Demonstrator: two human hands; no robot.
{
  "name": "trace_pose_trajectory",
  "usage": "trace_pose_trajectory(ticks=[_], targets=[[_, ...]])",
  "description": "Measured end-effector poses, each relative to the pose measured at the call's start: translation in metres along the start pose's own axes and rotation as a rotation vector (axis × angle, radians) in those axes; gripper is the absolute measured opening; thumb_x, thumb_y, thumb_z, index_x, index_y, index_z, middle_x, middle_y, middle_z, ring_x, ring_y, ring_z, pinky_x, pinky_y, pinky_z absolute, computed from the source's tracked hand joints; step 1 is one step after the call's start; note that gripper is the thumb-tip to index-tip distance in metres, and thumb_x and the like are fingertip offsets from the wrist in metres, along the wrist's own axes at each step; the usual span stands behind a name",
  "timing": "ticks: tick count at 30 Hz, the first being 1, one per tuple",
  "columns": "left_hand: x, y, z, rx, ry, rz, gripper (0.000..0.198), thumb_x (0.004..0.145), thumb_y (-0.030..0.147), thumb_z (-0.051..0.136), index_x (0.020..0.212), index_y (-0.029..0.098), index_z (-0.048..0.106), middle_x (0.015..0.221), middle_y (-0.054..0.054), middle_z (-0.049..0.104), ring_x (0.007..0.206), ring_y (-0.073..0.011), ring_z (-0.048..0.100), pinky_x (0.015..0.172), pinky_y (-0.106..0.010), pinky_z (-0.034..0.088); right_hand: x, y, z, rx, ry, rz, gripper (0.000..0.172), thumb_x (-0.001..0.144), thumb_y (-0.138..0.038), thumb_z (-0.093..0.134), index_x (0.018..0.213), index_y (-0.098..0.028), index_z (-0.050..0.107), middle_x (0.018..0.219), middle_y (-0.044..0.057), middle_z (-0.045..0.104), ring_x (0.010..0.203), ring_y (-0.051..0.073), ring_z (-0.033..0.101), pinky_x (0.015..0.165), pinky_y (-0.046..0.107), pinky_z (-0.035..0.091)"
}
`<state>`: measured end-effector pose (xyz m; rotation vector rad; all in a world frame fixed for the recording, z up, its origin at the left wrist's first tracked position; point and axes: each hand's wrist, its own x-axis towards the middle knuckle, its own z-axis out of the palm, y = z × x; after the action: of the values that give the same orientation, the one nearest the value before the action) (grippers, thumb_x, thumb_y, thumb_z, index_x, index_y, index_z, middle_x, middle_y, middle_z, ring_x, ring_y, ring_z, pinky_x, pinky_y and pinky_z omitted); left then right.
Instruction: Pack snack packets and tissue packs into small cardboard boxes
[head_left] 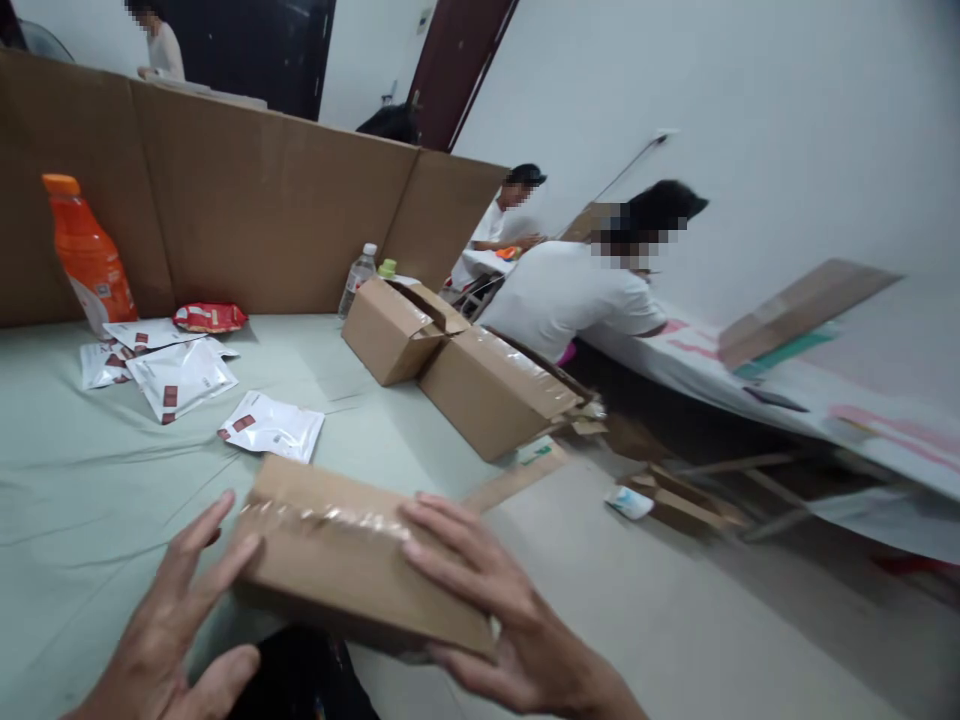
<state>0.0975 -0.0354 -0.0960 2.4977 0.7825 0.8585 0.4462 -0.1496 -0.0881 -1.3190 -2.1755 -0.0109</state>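
Observation:
A brown cardboard box (pixel 330 565), closed with clear tape along its top, is tilted at the near edge of the table. My right hand (pixel 510 610) grips its right end, fingers over the top and thumb underneath. By the box's left end, my left hand (pixel 169 620) has its fingers spread apart, with one fingertip at the corner; whether it presses on the box I cannot tell. Just beyond the box lies a white packet (pixel 279 425) with dark red marks. More such packets (pixel 184 375) lie farther left.
Two cardboard boxes (pixel 491 390) (pixel 390 330) line the table's right edge, by a clear bottle (pixel 360 278). An orange bottle (pixel 88 255) and a red packet (pixel 210 318) stand before a cardboard partition (pixel 277 210). Seated people (pixel 562 300) work at right; an open box (pixel 675 500) lies on the floor.

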Motion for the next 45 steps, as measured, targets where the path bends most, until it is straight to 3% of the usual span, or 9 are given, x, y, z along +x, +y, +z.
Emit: trace_pose_trajectory(ticks=[6, 12, 16, 20, 27, 31, 33, 37, 45], targets=[[0.020, -0.014, 0.045, 0.001, -0.162, 0.081, 0.052, 0.099, 0.034, 0.057, 0.150, 0.033, 0.052, 0.168, -0.012, 0.038, 0.144, -0.0375, 0.052, 0.108, -0.056, 0.056, -0.055, 0.085, -0.027, -0.377, 0.297, 0.329, 0.065, 0.092, -0.040, 0.069, 0.154, -0.029, 0.052, 0.148, 0.016, 0.059, 0.134, 0.036, 0.057, 0.109, 0.059, 0.048], [0.003, -0.042, 0.049, 0.083, -0.080, 0.014, 0.039, 0.095, 0.028, 0.058, 0.133, 0.034, 0.066, 0.153, -0.010, 0.058, 0.128, -0.0354, 0.066, 0.099, -0.051, 0.063, -0.011, 0.188, -0.021, -0.454, 0.307, 0.594, 0.060, 0.084, -0.050, 0.068, 0.137, -0.020, 0.067, 0.139, 0.019, 0.063, 0.128, 0.039, 0.059, 0.107, 0.060, 0.047], [-0.010, -0.057, 0.030, 0.147, -0.044, -0.041, 0.035, 0.096, 0.029, 0.058, 0.128, 0.033, 0.070, 0.148, -0.010, 0.064, 0.126, -0.0339, 0.068, 0.095, -0.046, 0.065, 0.012, 0.189, -0.019, -0.621, 0.307, 0.704, 0.049, 0.087, -0.046, 0.067, 0.131, -0.023, 0.069, 0.145, 0.021, 0.058, 0.135, 0.049, 0.050, 0.101, 0.072, 0.044], [-0.017, -0.066, 0.002, 0.192, -0.034, -0.123, 0.033, 0.097, 0.024, 0.056, 0.126, 0.028, 0.072, 0.146, -0.012, 0.065, 0.128, -0.0334, 0.066, 0.095, -0.046, 0.065, 0.011, 0.150, -0.011, -0.669, 0.455, 0.561, 0.048, 0.089, -0.041, 0.071, 0.136, -0.030, 0.066, 0.162, 0.020, 0.042, 0.147, 0.056, 0.034, 0.110, 0.076, 0.030], [-0.022, -0.065, -0.011, 0.250, -0.141, -0.212, 0.036, 0.088, 0.017, 0.063, 0.122, 0.021, 0.072, 0.140, -0.015, 0.068, 0.130, -0.0317, 0.065, 0.104, -0.052, 0.059, 0.065, 0.107, 0.115, -0.188, 0.019, 0.207, 0.063, 0.087, -0.036, 0.064, 0.148, -0.026, 0.055, 0.158, 0.019, 0.049, 0.140, 0.042, 0.053, 0.102, 0.062, 0.051], [-0.033, -0.059, -0.015, 0.303, -0.135, -0.203, 0.041, 0.080, 0.019, 0.071, 0.120, 0.024, 0.074, 0.138, -0.010, 0.070, 0.130, -0.0285, 0.065, 0.105, -0.046, 0.060, 0.121, 0.115, 0.182, 0.090, 0.047, 0.263, 0.048, 0.082, -0.031, 0.059, 0.127, -0.025, 0.074, 0.138, 0.015, 0.069, 0.126, 0.037, 0.065, 0.098, 0.055, 0.056], [-0.041, -0.063, -0.032, 0.358, -0.098, -0.220, 0.038, 0.080, 0.021, 0.072, 0.118, 0.026, 0.075, 0.139, -0.008, 0.070, 0.131, -0.0267, 0.065, 0.104, -0.043, 0.060, 0.145, 0.125, 0.194, 0.199, 0.134, 0.327, 0.034, 0.087, -0.039, 0.056, 0.106, -0.025, 0.081, 0.106, 0.011, 0.080, 0.097, 0.033, 0.076, 0.084, 0.049, 0.062], [-0.060, -0.087, -0.102, 0.551, 0.107, -0.323, 0.031, 0.091, 0.025, 0.061, 0.120, 0.024, 0.072, 0.144, -0.011, 0.065, 0.132, -0.0268, 0.063, 0.106, -0.045, 0.058, 0.180, 0.142, 0.204, 0.242, 0.240, 0.421, 0.057, 0.097, -0.056, 0.039, 0.096, -0.015, 0.079, 0.067, 0.009, 0.071, 0.057, 0.028, 0.069, 0.055, 0.041, 0.059], [-0.078, -0.141, -0.292, 0.980, 0.646, -0.530, 0.066, 0.099, 0.062, 0.045, 0.144, 0.015, 0.054, 0.161, -0.009, 0.048, 0.156, -0.0400, 0.032, 0.123, -0.068, 0.025, 0.206, 0.101, 0.265, 0.107, 0.057, 0.352, 0.045, 0.087, -0.031, 0.053, 0.126, -0.021, 0.074, 0.139, 0.015, 0.069, 0.129, 0.031, 0.062, 0.109, 0.049, 0.048]])
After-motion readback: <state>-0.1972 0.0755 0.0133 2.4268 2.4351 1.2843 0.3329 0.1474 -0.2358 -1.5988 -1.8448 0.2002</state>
